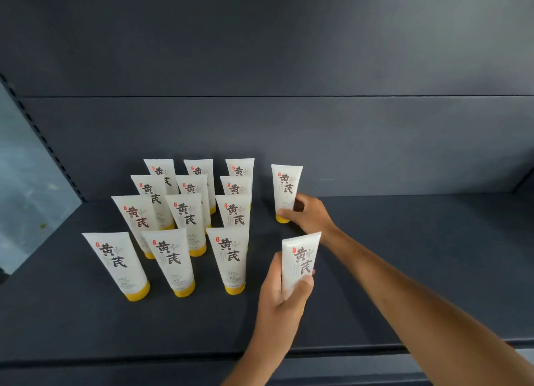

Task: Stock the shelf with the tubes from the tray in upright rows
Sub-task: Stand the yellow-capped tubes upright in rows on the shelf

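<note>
- Far left: glass panel (31,183) leaning at the shelf end; not part of the job.
- Shelf (404,255): dark, with bare board to the right of the stock. Tray not in view.
- Standing tubes (185,215): twelve, in three columns of four, yellow caps down, crimped ends up, labels facing out.
- Left grip (284,296): fingers and thumb wrapped round the lower body of the near tube (302,258), which is held above the shelf front. Long axis near vertical, leaning slightly right, cap mostly hidden under the palm.
- Far tube (286,186): upright, cap apparently on the shelf, just right of the block and starting a fourth column toward the back.
- Right grip (310,216): fingers curled round the far tube's base at the cap.
- Judgement: the next free spots lie between the far tube and the left grip, straight ahead of the near tube. The left grip is nearer, and the tube needs little turning, only a move forward and down. Mind the right forearm, which crosses close beside it.
</note>
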